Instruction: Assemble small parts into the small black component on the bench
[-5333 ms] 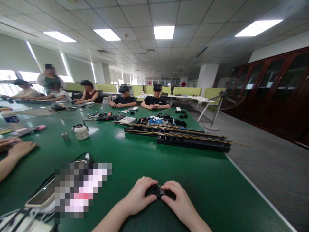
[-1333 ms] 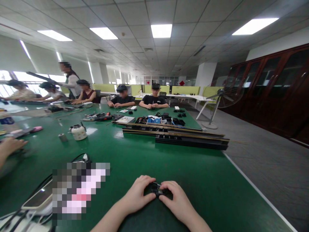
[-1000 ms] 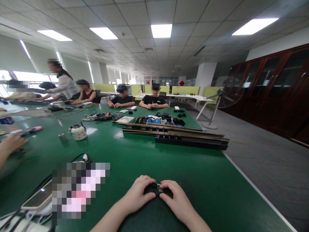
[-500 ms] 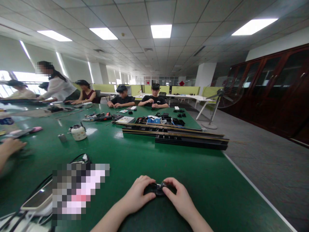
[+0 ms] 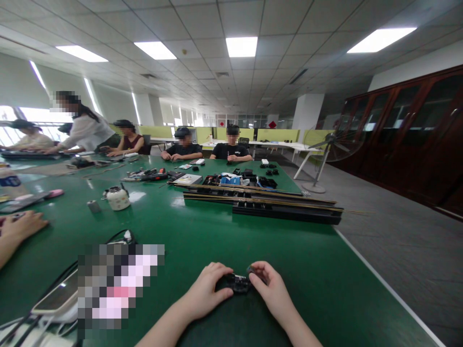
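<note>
At the front edge of the green table (image 5: pixel 217 231), the left hand (image 5: pixel 207 290) clamps the small black part (image 5: pixel 237 284) while the right hand (image 5: pixel 270 290) pinches its right end, seemingly mid-fitting, so a steady hold matters next.

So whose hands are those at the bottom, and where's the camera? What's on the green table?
The camera sits on a person's head, looking forward and down, so you see that person's own hands. The left hand and right hand together hold a small black part at the near end of the green table. Further off lie long black rails, a white pot and, on the left, a phone. The hand at the left edge belongs to someone else; more people sit at the far end.
</note>
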{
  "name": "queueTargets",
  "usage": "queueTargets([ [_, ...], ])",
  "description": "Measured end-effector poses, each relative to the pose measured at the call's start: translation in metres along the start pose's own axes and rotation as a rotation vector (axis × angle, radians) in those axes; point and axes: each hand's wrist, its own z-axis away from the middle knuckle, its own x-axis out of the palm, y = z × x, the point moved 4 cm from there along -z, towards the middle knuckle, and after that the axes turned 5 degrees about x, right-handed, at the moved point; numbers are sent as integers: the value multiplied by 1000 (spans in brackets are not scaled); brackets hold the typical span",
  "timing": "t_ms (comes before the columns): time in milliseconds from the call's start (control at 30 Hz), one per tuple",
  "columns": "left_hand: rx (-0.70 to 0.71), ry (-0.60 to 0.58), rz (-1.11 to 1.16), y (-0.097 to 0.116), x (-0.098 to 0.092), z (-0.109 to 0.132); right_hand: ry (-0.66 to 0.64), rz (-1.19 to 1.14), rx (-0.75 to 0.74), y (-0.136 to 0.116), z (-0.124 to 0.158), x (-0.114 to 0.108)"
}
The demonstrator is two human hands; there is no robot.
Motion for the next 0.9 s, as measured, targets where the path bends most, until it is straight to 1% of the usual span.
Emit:
queueTargets([
  [267, 1, -3, 1, -1, 0, 1, 55, -73, 14, 2, -1, -3],
  [533, 7, 0, 10, 1, 0, 0, 105, -144, 23, 13, -5, -4],
  [900, -4, 0, -4, 2, -1, 1, 114, -239, 66, 20, -7, -8],
])
